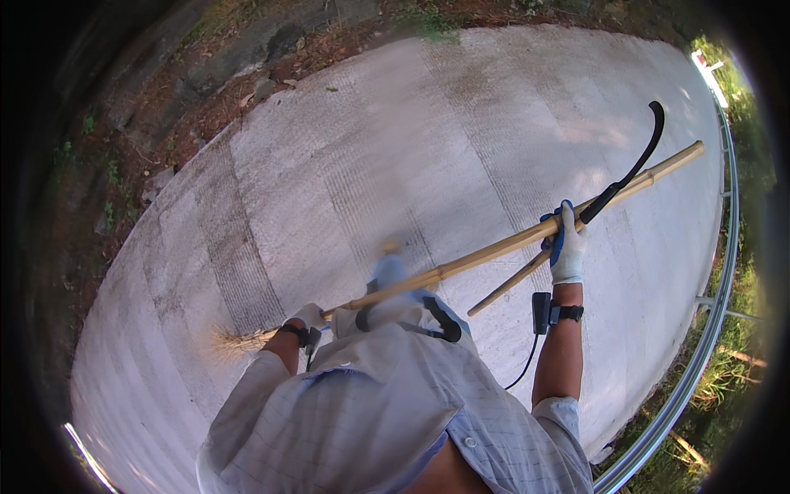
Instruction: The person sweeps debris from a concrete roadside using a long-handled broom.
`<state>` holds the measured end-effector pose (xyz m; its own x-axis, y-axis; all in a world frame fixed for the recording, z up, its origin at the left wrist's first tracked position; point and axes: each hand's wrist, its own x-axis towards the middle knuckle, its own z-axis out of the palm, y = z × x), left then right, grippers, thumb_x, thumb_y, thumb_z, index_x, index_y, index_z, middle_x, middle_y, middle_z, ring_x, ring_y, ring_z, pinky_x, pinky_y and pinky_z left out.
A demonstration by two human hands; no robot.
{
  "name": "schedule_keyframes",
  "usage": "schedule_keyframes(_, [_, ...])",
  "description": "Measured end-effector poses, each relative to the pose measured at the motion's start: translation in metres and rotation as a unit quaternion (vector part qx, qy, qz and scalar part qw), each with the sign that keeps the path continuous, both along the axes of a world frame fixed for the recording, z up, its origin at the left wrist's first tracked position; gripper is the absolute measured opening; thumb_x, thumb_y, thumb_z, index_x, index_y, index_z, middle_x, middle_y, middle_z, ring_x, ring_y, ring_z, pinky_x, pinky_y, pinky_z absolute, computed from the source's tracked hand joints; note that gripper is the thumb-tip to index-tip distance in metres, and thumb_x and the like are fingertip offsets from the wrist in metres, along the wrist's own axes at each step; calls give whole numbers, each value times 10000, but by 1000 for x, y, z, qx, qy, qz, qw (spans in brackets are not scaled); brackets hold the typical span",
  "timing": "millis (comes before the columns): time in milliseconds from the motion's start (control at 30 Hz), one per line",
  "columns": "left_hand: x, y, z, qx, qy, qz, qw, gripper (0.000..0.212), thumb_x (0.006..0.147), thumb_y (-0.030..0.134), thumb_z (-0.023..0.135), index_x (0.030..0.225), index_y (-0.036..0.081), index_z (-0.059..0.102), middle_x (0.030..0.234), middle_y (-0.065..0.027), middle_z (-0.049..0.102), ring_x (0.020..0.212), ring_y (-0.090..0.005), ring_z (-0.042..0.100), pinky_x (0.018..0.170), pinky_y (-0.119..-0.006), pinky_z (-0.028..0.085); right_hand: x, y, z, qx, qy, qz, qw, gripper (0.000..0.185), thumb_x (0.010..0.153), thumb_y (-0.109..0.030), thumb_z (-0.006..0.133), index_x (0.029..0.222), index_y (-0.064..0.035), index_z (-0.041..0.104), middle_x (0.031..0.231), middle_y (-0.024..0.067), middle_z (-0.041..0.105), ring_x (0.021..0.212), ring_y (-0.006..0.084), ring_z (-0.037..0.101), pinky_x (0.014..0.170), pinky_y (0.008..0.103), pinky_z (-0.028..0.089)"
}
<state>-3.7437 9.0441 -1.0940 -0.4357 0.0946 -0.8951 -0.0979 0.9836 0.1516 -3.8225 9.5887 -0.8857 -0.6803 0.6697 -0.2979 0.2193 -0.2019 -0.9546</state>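
Observation:
A long bamboo pole slants across the front of my body, with a bundle of thin twigs at its lower left end, like a broom. Gloved in white, my left hand is closed round the pole near the twigs. Further up, my right hand, in a white and blue glove, grips the pole together with a sickle. The sickle has a wooden handle and a dark curved blade part pointing up and away. Part of each hand's grip is hidden.
Grooved concrete road lies underfoot. Rocks, soil and leaf litter border it at the upper left. A metal guardrail curves along the right edge, with green plants beyond it.

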Motion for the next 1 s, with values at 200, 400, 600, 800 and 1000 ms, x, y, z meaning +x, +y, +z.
schedule_keyframes(200, [-87, 67, -34, 34, 13, -138, 990, 275, 751, 298, 629, 932, 104, 704, 919, -198, 658, 877, -356, 642, 745, -408, 493, -7, 46, 22, 41, 8, -71, 997, 256, 869, -268, 634, 801, -49, 520, 607, 53, 554, 410, 115, 465, 358, 245, 370])
schedule_keyframes(400, [-235, 202, -39, 101, 86, -284, 950, 296, 722, 312, 648, 941, 120, 701, 945, -180, 660, 904, -345, 634, 803, -417, 498, 91, 99, 35, 116, 36, -287, 950, 224, 883, -273, 602, 834, -70, 520, 620, 74, 574, 409, 119, 461, 348, 236, 359])
schedule_keyframes(600, [-353, 314, 8, 161, 252, -372, 879, 366, 673, 368, 694, 911, 89, 704, 926, -170, 668, 889, -334, 639, 808, -413, 504, 142, 61, 59, 110, 83, -411, 901, 196, 905, -305, 565, 813, -140, 513, 615, 39, 547, 396, 85, 380, 365, 226, 293])
schedule_keyframes(800, [-406, 388, 20, 143, 311, -430, 835, 370, 684, 376, 662, 918, 92, 702, 896, -208, 659, 870, -335, 645, 799, -423, 496, 166, 75, 47, 106, 96, -466, 873, 211, 906, -299, 552, 831, -111, 495, 625, 58, 533, 389, 96, 395, 343, 229, 323])
schedule_keyframes(1000, [-371, 384, 8, 118, 285, -432, 848, 358, 686, 380, 684, 903, 96, 708, 904, -179, 668, 882, -330, 645, 795, -409, 509, 174, 124, 11, 50, 69, -492, 867, 228, 885, -295, 568, 840, -86, 489, 634, 100, 567, 393, 138, 452, 329, 245, 361])
